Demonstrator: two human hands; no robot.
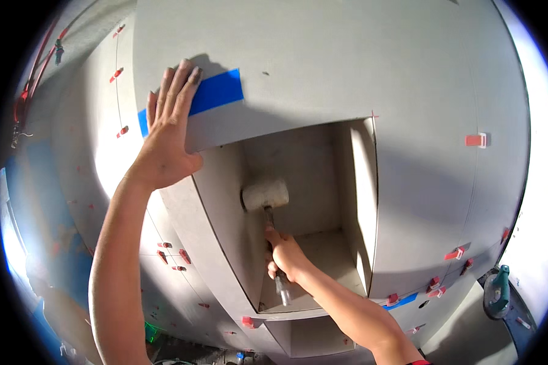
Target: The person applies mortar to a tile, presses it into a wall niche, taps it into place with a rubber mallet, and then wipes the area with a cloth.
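My left hand (170,137) lies flat against the grey tiled wall (323,61), fingers spread upward across a strip of blue tape (220,92). Inside the recessed wall niche (292,158), my right hand (282,255) is wrapped round the handle of a mallet (265,194). Its head is pale and cylindrical, with a dark end close to the niche's left side wall; whether it touches the tile I cannot tell. The handle's lower end sticks out below my fist.
Red tile-levelling wedges (475,140) sit along the joints on both sides. A second niche (319,337) opens below. At lower right is a green-handled suction cup (498,293). Red pipes (39,67) run at upper left.
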